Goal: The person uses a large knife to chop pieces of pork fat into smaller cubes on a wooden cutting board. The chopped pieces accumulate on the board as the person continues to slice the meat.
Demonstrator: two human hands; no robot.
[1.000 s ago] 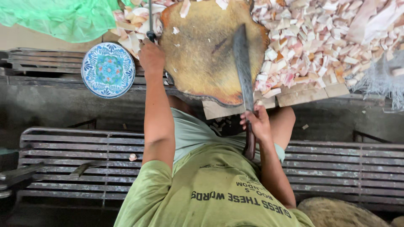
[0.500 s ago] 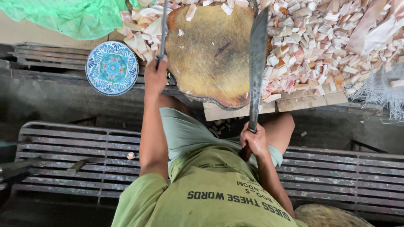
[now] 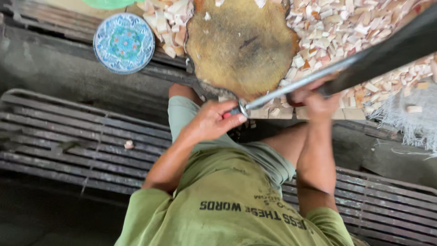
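My left hand (image 3: 211, 122) grips the handle of a thin metal sharpening rod (image 3: 296, 83) that runs up to the right. My right hand (image 3: 318, 99) is closed on the handle of a long dark knife (image 3: 391, 48), whose blade slants toward the top right corner. Rod and blade lie side by side and appear to touch near my right hand. Both hands hover just below a round, worn wooden chopping block (image 3: 241, 45). My green shirt and bent knees fill the lower middle.
A heap of pale cut pieces (image 3: 350, 25) surrounds the block on the right and top left. A blue patterned plate (image 3: 124, 43) lies at the upper left. Dark slatted metal grating (image 3: 68, 141) spans the lower frame. White frayed fabric (image 3: 409, 125) hangs at the right.
Rod and knife stood upright and apart over the block. Now both hands have dropped and come together, the rod and the blade tilted toward the right and meeting.
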